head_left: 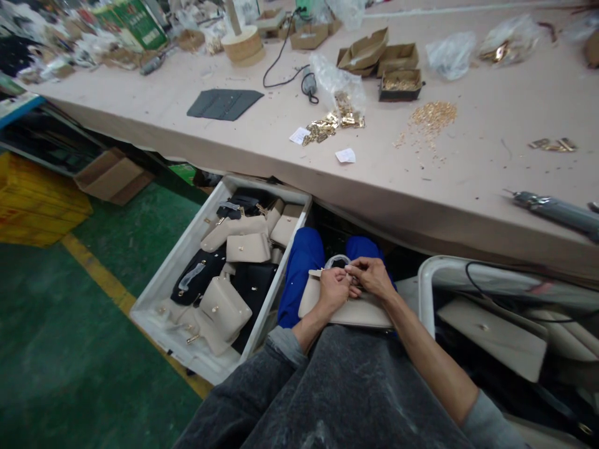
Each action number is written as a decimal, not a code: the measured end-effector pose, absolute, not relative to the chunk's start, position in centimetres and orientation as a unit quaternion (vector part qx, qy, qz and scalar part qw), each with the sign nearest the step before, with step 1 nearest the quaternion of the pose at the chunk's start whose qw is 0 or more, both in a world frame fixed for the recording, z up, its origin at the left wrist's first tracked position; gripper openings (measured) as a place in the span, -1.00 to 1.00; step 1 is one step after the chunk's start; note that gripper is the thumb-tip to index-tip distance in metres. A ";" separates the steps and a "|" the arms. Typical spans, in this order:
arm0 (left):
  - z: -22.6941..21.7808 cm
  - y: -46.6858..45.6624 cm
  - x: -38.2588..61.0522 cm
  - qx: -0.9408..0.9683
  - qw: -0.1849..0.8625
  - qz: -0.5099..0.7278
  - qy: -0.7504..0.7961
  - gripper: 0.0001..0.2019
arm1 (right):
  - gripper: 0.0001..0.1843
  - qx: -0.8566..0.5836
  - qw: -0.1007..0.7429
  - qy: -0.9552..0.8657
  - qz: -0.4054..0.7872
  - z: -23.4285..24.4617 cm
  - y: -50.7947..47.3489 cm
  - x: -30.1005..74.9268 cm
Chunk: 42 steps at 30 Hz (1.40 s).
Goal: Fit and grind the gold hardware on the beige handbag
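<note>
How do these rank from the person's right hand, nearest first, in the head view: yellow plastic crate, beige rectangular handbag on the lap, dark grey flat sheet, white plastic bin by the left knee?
1. Beige handbag: under the right hand.
2. White bin: left of the lap.
3. Dark grey sheet: on the table, ahead-left.
4. Yellow crate: far left.

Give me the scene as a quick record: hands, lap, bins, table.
Left hand: over the lap bag, fingers curled; grip unclear
Right hand: fingers close to the left hand's; anything between them too small to tell
Lap: beige bag across blue trouser legs
Left bin: beige and black bags, piled
Right bin: beige pieces, dark items
Table: loose gold pieces, gray tool
</note>
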<state>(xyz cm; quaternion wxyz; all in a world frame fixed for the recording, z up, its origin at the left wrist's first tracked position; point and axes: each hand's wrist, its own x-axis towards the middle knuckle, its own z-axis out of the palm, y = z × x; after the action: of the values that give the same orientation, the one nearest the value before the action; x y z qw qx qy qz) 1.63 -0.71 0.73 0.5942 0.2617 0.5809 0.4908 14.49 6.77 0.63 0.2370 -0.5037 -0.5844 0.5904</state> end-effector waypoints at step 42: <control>0.2 -0.5 1.7 0.195 0.617 0.509 0.568 -0.77 | -0.52 -0.461 0.288 -0.461 0.701 -2.7 7.6 15.0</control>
<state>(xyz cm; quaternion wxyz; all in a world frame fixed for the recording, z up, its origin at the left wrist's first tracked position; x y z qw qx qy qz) 1.74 -0.49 0.21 0.6169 0.1946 0.5680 0.5089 15.03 7.58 -2.67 0.2881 -0.4607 -0.4612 0.7015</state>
